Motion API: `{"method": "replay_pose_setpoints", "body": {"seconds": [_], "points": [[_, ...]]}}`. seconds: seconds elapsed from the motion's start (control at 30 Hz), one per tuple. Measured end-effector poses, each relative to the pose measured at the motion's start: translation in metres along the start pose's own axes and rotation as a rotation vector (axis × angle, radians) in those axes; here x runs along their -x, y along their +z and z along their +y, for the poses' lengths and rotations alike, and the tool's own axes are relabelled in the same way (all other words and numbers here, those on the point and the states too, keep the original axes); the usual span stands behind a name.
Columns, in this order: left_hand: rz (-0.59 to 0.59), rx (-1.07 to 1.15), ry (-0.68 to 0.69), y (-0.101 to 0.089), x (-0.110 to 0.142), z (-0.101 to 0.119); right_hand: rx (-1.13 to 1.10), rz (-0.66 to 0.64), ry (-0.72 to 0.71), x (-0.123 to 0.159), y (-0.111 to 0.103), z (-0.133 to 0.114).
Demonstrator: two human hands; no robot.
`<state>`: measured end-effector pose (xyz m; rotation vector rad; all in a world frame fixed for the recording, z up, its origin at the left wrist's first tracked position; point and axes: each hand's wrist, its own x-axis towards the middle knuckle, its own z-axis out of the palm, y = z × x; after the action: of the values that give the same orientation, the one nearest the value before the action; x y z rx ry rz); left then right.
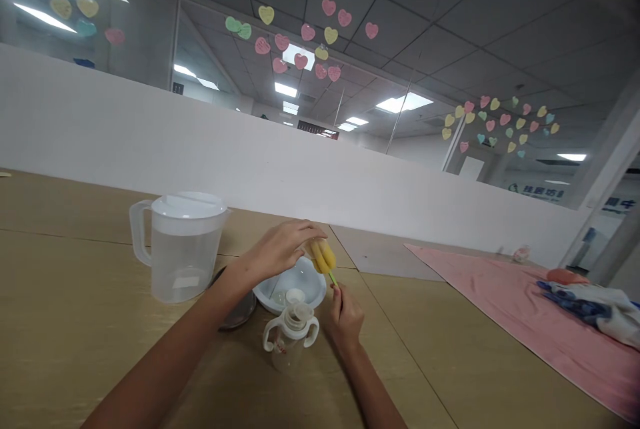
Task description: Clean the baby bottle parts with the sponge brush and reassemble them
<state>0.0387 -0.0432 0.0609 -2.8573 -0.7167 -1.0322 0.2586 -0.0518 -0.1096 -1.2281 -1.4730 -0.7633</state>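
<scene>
bottle brush held just above far rim of white bowl on table, long axis diag, head up-left, stem down-right. l hand grip closed around yellow sponge head; r hand grip pinched on green stem, nearer stem end. two-handled baby bottle just below bowl, lidded plastic pitcher left of l hand.

The scene is viewed from a head-worn camera, faced forward across the table, with the left hand and right hand seen close below.
</scene>
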Motion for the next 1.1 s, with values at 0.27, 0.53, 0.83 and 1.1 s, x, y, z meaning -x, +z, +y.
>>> {"method": "replay_pose_setpoints", "body": {"seconds": [0.27, 0.53, 0.83, 1.1], "points": [[0.017, -0.075, -0.271, -0.019, 0.009, 0.012, 0.014, -0.014, 0.105, -0.002, 0.000, 0.001], [-0.179, -0.124, -0.275, -0.009, 0.010, -0.007, 0.047, -0.067, 0.204, -0.002, 0.001, 0.003], [-0.275, -0.079, -0.326, -0.012, 0.012, 0.000, -0.221, -0.161, 0.449, -0.009, -0.007, -0.006], [-0.481, 0.072, -0.334, -0.020, 0.011, 0.022, -0.411, -0.275, 0.458, -0.006, -0.007, -0.016]]}}
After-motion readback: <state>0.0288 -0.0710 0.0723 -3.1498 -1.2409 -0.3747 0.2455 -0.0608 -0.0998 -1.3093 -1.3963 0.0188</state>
